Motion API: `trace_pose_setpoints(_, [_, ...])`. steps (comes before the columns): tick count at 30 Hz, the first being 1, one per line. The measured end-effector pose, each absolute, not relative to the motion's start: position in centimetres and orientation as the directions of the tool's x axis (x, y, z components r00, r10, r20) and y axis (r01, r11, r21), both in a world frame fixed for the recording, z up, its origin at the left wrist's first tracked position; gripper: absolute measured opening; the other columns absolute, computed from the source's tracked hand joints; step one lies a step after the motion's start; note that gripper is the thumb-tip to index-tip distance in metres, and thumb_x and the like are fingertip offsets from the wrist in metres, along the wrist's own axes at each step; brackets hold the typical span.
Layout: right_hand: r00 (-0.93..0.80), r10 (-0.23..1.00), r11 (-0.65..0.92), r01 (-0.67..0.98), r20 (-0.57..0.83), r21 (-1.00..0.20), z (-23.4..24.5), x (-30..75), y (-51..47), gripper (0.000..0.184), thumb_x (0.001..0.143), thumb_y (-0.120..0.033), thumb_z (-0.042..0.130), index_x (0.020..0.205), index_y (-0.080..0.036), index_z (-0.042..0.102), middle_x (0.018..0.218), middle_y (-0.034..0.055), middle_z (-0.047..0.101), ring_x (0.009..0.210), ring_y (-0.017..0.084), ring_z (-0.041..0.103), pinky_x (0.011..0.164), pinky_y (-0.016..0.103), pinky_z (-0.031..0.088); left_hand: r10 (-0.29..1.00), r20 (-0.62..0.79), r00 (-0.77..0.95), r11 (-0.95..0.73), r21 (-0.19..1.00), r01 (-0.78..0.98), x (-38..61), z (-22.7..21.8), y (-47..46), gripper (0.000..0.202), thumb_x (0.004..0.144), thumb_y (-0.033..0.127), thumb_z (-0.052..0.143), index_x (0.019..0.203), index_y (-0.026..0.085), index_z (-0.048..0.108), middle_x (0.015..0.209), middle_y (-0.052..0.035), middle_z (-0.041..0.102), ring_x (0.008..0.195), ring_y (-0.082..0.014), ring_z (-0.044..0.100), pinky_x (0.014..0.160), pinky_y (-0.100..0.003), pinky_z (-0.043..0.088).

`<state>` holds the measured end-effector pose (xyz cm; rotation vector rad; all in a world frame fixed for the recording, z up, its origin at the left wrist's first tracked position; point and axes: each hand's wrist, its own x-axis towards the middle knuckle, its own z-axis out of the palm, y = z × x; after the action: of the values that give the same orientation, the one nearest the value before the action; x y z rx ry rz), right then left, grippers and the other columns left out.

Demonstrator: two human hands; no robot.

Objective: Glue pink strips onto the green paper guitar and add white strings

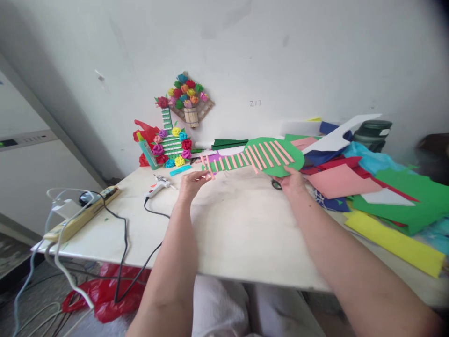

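A green foam cut-out [277, 159] with several pink strips glued across it lies over the far side of the white table [231, 234]. My left hand [192, 181] pinches the narrow left end of this green piece, fingers closed on it. At the wide right end, my right hand [292, 181] grips its near edge. Black scissors [276, 184] lie partly hidden just under the right hand.
A white glue gun [157, 186] with black cord lies left of my left hand; a power strip [82, 211] sits at the left edge. Paper-flower crafts [171, 142] lean on the wall. Coloured foam sheets [379, 192] are heaped at right. A red bag [105, 295] is on the floor.
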<state>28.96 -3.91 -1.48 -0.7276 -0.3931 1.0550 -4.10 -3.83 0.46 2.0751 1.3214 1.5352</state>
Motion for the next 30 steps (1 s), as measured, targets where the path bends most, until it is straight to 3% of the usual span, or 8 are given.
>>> trace_pose_setpoints(4, [0.471, 0.882, 0.314, -0.634, -0.031, -0.706, -1.43, 28.92, -3.96, 0.02, 0.061, -0.01, 0.05, 0.079, -0.017, 0.05, 0.063, -0.001, 0.059, 0.052, 0.014, 0.056, 0.037, 0.026, 0.048, 0.792, 0.609, 0.043, -0.562, 0.7, 0.441, -3.94, 0.28, -3.71, 0.029, 0.062, 0.029, 0.066, 0.086, 0.015, 0.07, 0.076, -0.0056, 0.066, 0.063, -0.0129, 0.055, 0.057, -0.024, 0.044])
trace_pose_setpoints(10, [0.48, 0.877, 0.338, -0.629, -0.008, -0.7, -1.1, 28.64, -4.27, 0.022, 0.061, -0.01, 0.051, 0.082, -0.017, 0.05, 0.065, -0.0011, 0.059, 0.052, 0.014, 0.056, 0.037, 0.026, 0.047, 0.808, 0.585, 0.069, -0.578, 0.767, 0.276, -3.79, 0.23, -3.6, 0.045, 0.056, 0.018, 0.064, 0.102, 0.017, 0.061, 0.075, -0.0031, 0.062, 0.07, -0.0147, 0.059, 0.064, -0.028, 0.048])
trace_pose_setpoints(14, [0.48, 0.877, 0.333, -0.629, -0.014, -0.702, -0.88, 28.53, -4.46, 0.024, 0.061, -0.01, 0.051, 0.084, -0.017, 0.05, 0.066, -0.0002, 0.059, 0.054, 0.014, 0.056, 0.037, 0.025, 0.046, 0.887, 0.461, 0.024, -0.46, 0.887, -0.046, -3.86, 0.7, -4.23, 0.056, 0.056, 0.014, 0.055, 0.112, 0.019, 0.046, 0.078, -0.002, 0.063, 0.062, -0.0155, 0.062, 0.065, -0.035, 0.051])
trace_pose_setpoints(19, [0.467, 0.884, 0.328, -0.622, -0.001, -0.711, -0.9, 28.55, -4.48, 0.026, 0.06, -0.011, 0.051, 0.086, -0.017, 0.051, 0.071, 0.0015, 0.061, 0.055, 0.014, 0.056, 0.038, 0.025, 0.046, 0.968, 0.236, -0.081, -0.249, 0.92, -0.303, -3.92, 0.8, -4.39, 0.045, 0.062, 0.02, 0.056, 0.105, 0.016, 0.043, 0.067, 0.0, 0.062, 0.053, -0.0158, 0.062, 0.059, -0.035, 0.052])
trace_pose_setpoints(24, [0.429, 0.902, 0.335, -0.614, 0.055, -0.714, -1.06, 28.64, -4.47, 0.025, 0.06, -0.012, 0.052, 0.084, -0.017, 0.053, 0.073, 0.0013, 0.063, 0.058, 0.014, 0.057, 0.041, 0.024, 0.046, 0.987, 0.113, 0.118, -0.072, 0.948, -0.309, -4.23, 0.22, -4.21, 0.028, 0.063, 0.021, 0.065, 0.087, 0.011, 0.056, 0.071, -0.0055, 0.065, 0.058, -0.0137, 0.063, 0.057, -0.025, 0.05])
trace_pose_setpoints(30, [0.419, 0.902, 0.358, -0.597, 0.102, -0.718, -1.41, 29.02, -4.15, 0.023, 0.063, -0.015, 0.055, 0.086, -0.018, 0.054, 0.078, 0.0017, 0.063, 0.064, 0.015, 0.058, 0.045, 0.026, 0.048, 0.972, 0.03, 0.231, 0.029, 0.969, -0.246, -4.51, -0.04, -4.48, 0.018, 0.065, 0.016, 0.065, 0.081, 0.008, 0.063, 0.075, -0.0105, 0.068, 0.066, -0.0175, 0.065, 0.06, -0.026, 0.052])
